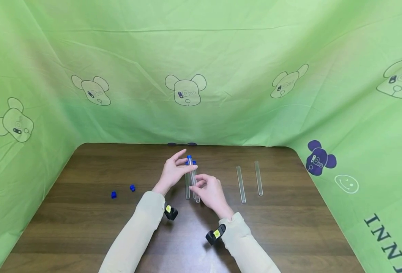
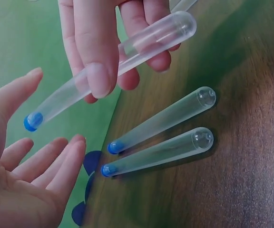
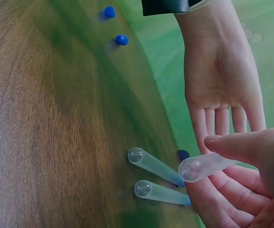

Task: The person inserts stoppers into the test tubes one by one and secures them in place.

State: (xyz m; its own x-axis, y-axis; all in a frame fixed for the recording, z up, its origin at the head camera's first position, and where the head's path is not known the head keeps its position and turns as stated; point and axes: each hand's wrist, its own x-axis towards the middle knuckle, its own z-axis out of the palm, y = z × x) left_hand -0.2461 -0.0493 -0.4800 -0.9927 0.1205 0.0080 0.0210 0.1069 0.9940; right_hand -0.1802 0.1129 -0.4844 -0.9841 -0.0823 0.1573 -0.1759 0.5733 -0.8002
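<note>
Thumb and fingers of my right hand [image 1: 212, 192] pinch a clear test tube [image 2: 156, 40] above the table, its rounded end towards me. A blue cap [image 2: 33, 121] sits on the tube's far end. Around that capped end, my left hand [image 2: 34, 183] is spread, with a gap between its fingers and the cap in the left wrist view. Beneath the hands, two more test tubes with blue caps, one [image 2: 168, 114] beside the other [image 2: 165, 154], lie on the table.
On the brown wooden table [image 1: 84, 227], two uncapped test tubes, one [image 1: 241, 185] nearer and one [image 1: 258, 179] farther right, lie to the right. Two loose blue caps, one [image 1: 113, 195] and another [image 1: 132, 188], are at left. A green cloth [image 1: 187, 49] hangs behind.
</note>
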